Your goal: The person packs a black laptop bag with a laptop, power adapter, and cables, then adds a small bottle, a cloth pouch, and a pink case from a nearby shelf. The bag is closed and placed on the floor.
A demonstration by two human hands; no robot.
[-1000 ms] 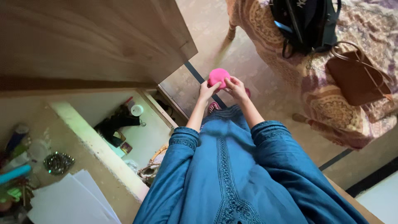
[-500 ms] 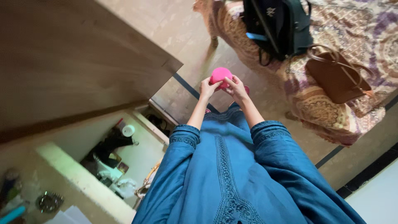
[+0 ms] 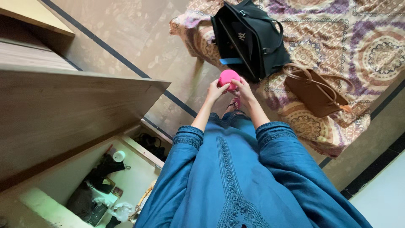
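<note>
While both arms reach forward from blue embroidered sleeves (image 3: 274,135), the left hand (image 3: 216,90) and right hand (image 3: 244,89) together hold a small round pink object (image 3: 228,77). Fingers of each hand curl closed around its sides, so it sits between the two palms, above the patterned floor (image 3: 139,38).

Just beyond the pink object, a black bag (image 3: 253,38) lies on a purple and cream patterned bedspread (image 3: 358,42); its top looks partly open, but what is inside cannot be made out. Beside the black bag, further from the pink object, a closed brown handbag (image 3: 314,90) lies flat on the same bedspread.

Well to the left of the pink object, a wooden shelf (image 3: 76,114) juts out with a sharp corner. Below it, an open compartment (image 3: 135,177) holds dark clutter, a small white cup (image 3: 119,156) and crumpled white material.

Bare floor runs between the shelf edge and the bedspread, crossed by a dark stripe.
</note>
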